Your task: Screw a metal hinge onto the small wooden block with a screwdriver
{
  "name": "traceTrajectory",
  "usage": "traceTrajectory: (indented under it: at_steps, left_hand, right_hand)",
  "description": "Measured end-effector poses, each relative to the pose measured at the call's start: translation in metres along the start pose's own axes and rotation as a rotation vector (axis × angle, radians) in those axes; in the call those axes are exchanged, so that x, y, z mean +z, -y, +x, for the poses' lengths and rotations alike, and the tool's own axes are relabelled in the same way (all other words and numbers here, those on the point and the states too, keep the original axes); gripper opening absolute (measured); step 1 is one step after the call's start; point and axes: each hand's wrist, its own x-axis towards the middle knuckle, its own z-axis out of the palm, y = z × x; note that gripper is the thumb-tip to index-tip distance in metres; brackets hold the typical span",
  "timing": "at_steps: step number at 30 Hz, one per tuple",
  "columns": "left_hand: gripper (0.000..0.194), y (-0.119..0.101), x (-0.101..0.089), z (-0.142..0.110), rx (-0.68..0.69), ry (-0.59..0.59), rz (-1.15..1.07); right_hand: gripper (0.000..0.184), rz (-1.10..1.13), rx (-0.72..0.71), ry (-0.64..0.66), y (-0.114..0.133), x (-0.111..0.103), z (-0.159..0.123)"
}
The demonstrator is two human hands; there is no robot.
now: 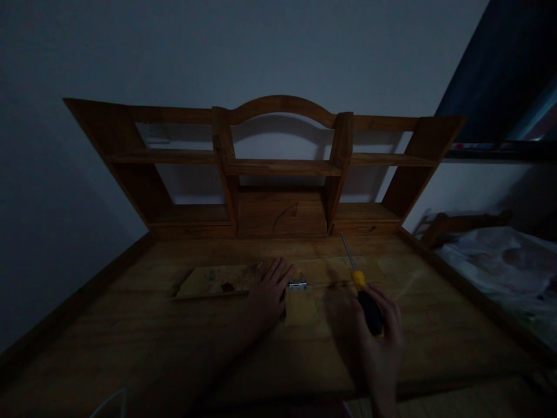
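Note:
My left hand (268, 294) lies with its fingers stretched over a long wooden board (202, 281) on the desk. Right beside its fingertips sits a small metal hinge (298, 285), at the edge between the long board and a small square wood piece (301, 307). My right hand (383, 325) is wrapped round the black and yellow handle of a screwdriver (359, 281). The screwdriver's shaft points up and away, to the right of the hinge and apart from it. The scene is dim, so any screws in the hinge cannot be made out.
A wooden shelf unit (282, 168) stands along the back of the desk (143, 325) against the wall. Raised wooden edges run along both sides of the desk. At the right, beyond the edge, lies a pile covered in pale plastic (500, 261). A thin white cable (114, 397) shows at the lower left.

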Motion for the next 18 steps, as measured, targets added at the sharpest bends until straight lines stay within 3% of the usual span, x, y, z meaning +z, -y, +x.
traceTrajectory:
  at_steps: [6, 18]
  left_hand:
    - [0.064, -0.001, 0.0, 0.001, 0.004, -0.002, 0.016]
    - [0.059, -0.001, 0.002, 0.004, 0.012, -0.003, 0.009]
  right_hand:
    - [0.038, 0.019, 0.207, -0.024, 0.005, 0.002, -0.004]
    - [0.043, 0.111, 0.308, -0.215, 0.016, 0.005, -0.002]
